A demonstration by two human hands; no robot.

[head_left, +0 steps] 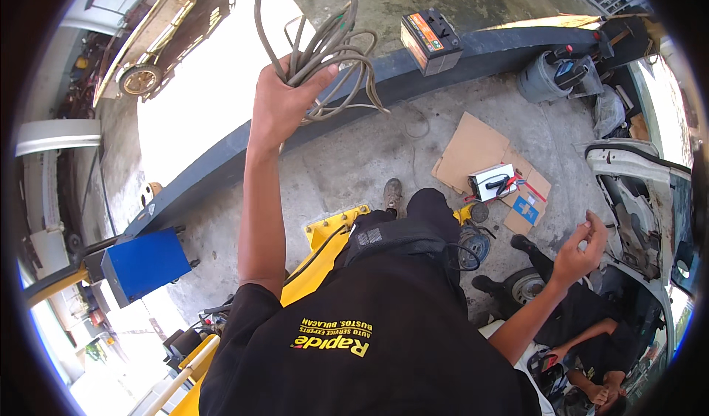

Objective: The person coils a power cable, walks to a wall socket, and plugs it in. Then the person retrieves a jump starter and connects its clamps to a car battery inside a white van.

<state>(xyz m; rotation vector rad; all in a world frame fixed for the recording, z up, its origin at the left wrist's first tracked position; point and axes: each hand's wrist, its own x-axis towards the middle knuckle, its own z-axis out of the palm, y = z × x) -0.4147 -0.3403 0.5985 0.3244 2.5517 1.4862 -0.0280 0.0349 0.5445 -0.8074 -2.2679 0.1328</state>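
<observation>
My left hand is raised at the upper left with its fingers closed round a loosely coiled grey-brown cable. Several loops stand up above the fist and hang to its right, and a small green spot shows among them. To the right, my right hand is held up with nothing in it, its fingers loosely bent and partly apart. It is nearest to the bare, open door frame of a white vehicle but apart from it.
A car battery stands on the dark low ledge. On the floor lie flattened cardboard, a white box-shaped device with clamps, and a yellow angle grinder. A blue cabinet is at left. A co-worker sits by the vehicle.
</observation>
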